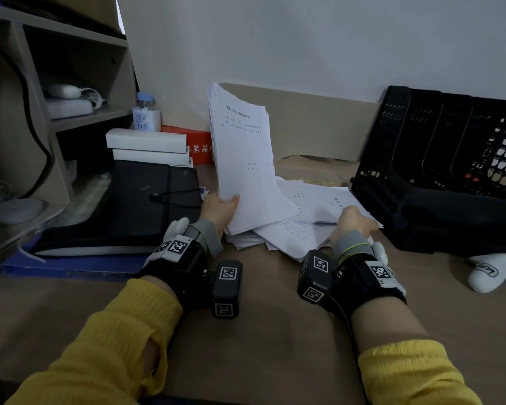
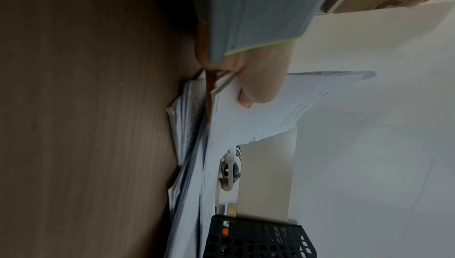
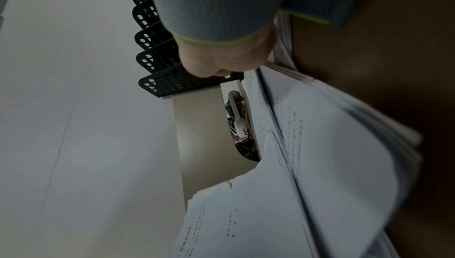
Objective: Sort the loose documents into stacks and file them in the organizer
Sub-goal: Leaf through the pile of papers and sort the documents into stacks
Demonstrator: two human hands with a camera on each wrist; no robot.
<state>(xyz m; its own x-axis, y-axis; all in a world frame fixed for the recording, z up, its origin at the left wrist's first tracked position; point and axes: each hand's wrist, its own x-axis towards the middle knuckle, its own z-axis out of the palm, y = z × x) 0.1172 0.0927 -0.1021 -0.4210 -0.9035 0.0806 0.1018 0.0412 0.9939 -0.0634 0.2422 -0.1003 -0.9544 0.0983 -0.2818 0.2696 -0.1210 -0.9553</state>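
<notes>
Left hand (image 1: 221, 206) pinches printed sheets (image 1: 243, 159) upright; right hand's (image 1: 354, 219) grip unclear — jar (image 1: 145, 114) reads 月光白茶.

Dim light, blurred edges, wide-angle warp

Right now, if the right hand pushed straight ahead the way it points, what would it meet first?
Probably more of the loose papers the right hand already grips, then likely the black organizer; depth is unclear.

papers (image 1: 298, 229): desk (image 1: 275, 302) centre, flat
raised sheets (image 1: 243, 159): above papers, toward 11 o'clock
organizer (image 1: 438, 171): 2 o'clock of papers
laptop bag (image 1: 129, 206): 9 o'clock
boxes (image 1: 146, 147): behind bag
shelf (image 1: 56, 83): 10 o'clock
</notes>
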